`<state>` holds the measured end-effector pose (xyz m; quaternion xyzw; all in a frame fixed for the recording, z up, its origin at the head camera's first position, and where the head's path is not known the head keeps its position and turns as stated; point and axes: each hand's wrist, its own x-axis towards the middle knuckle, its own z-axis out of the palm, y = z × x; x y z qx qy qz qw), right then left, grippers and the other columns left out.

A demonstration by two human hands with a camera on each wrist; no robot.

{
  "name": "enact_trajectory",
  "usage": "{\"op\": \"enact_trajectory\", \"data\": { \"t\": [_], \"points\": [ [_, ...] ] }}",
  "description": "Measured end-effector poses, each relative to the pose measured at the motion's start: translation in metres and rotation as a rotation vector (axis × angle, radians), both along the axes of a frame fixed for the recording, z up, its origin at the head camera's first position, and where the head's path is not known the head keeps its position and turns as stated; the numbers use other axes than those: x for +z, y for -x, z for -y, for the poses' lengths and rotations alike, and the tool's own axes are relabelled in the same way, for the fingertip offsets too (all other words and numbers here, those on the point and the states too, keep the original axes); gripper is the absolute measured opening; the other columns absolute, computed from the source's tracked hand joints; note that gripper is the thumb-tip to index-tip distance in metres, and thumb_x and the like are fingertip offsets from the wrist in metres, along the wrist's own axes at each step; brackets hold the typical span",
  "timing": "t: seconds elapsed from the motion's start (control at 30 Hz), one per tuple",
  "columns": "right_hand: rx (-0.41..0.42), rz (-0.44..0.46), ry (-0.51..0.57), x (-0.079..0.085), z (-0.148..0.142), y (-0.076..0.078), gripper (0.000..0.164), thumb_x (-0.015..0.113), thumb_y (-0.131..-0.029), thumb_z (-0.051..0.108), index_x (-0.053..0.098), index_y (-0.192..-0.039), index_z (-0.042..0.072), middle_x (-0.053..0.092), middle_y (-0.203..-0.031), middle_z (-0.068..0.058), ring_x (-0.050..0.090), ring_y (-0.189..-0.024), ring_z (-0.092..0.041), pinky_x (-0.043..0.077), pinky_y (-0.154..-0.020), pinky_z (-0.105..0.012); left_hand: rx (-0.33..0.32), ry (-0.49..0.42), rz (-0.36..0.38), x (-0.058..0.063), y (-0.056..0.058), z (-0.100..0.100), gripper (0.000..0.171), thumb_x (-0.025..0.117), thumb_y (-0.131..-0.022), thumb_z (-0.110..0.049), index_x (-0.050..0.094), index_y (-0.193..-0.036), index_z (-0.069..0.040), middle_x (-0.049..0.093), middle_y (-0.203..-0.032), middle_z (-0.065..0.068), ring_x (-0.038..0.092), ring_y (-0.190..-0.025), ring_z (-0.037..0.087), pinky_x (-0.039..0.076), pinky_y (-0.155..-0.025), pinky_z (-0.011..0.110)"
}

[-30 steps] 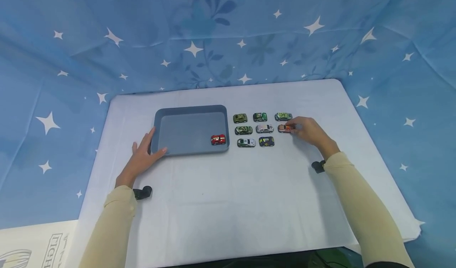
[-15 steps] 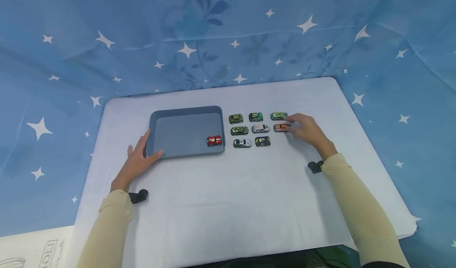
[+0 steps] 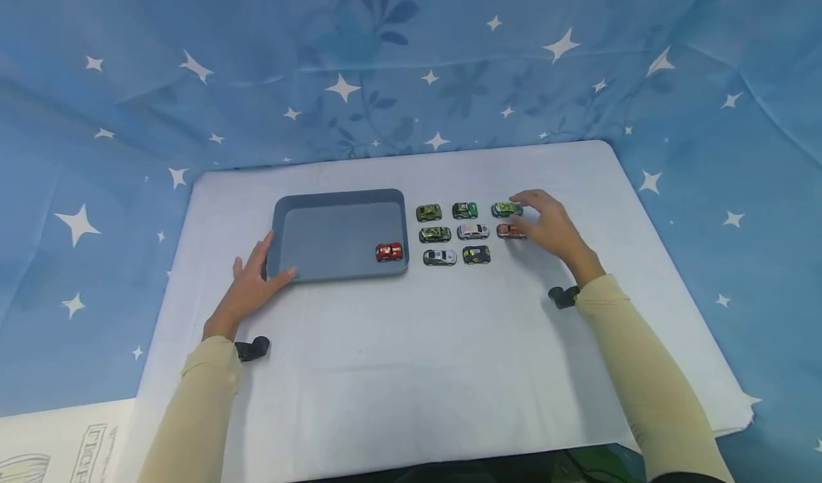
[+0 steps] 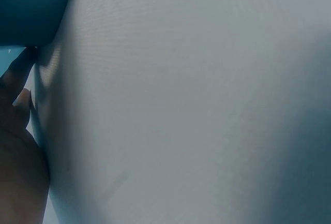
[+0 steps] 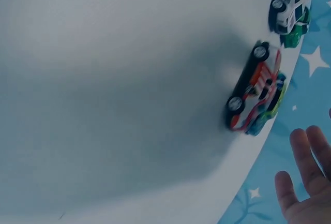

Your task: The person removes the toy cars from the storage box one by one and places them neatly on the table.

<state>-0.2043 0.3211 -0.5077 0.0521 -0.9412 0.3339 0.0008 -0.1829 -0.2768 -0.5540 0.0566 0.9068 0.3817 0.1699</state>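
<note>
My left hand [image 3: 247, 294] rests at the near left corner of a grey-blue tray [image 3: 340, 278], fingers spread along its side and thumb by the front edge. Inside the tray, at the near right, sits a red toy car [image 3: 389, 252]. On the right, my right hand [image 3: 549, 227] hovers with parted fingers beside an orange toy car [image 3: 508, 231] and a lime-green toy car [image 3: 506, 210]. In the right wrist view its fingers [image 5: 305, 157] look extended, apart from the orange and white car [image 5: 258, 87]. It appears to hold nothing.
Several toy cars stand in rows right of the tray, among them a silver one [image 3: 473, 231], a dark one [image 3: 477, 255] and a white-green one [image 3: 439, 257]. A white cloth [image 3: 398, 369] covers the table. Blue star-patterned fabric [image 3: 411, 98] hangs behind.
My right hand has come off the orange car, and its fingers have spread and shifted up towards the lime-green car. The orange car stays in its row. My left hand keeps its place at the tray.
</note>
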Motion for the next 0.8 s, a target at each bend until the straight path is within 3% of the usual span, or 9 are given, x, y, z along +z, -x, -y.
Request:
{"op": "enact_trajectory", "data": {
  "t": [0.23,0.53,0.8],
  "points": [
    [0.060,-0.010,0.047,0.008,0.032,0.007,0.044,0.072,-0.102,0.012,0.064,-0.144,-0.001,0.053,-0.155,-0.021,0.043,-0.148,-0.042,0.034,-0.122,-0.061,-0.013,0.002,-0.038,-0.002,0.000,0.003,0.101,0.065,-0.104,-0.055,-0.003,-0.175,-0.028,-0.001,-0.179,0.017,-0.011,-0.161,0.047,-0.019,-0.121,0.068],
    [0.254,-0.036,0.063,0.015,0.087,0.015,0.047,0.073,-0.103,0.014,0.062,-0.147,0.000,0.053,-0.156,-0.020,0.045,-0.148,-0.042,0.035,-0.121,-0.062,-0.025,-0.006,-0.062,-0.007,0.003,0.004,0.101,0.066,-0.104,-0.055,-0.001,-0.175,-0.027,0.002,-0.179,0.016,-0.003,-0.163,0.041,-0.022,-0.123,0.060],
    [0.383,0.012,0.233,0.024,0.147,0.013,0.051,0.073,-0.105,0.018,0.060,-0.152,0.004,0.056,-0.155,-0.014,0.054,-0.140,-0.035,0.040,-0.118,-0.058,-0.042,0.000,-0.090,-0.005,0.007,0.004,0.101,0.065,-0.105,-0.054,0.000,-0.175,-0.023,0.004,-0.179,0.016,0.000,-0.163,0.041,-0.022,-0.123,0.059]
  ]
}}
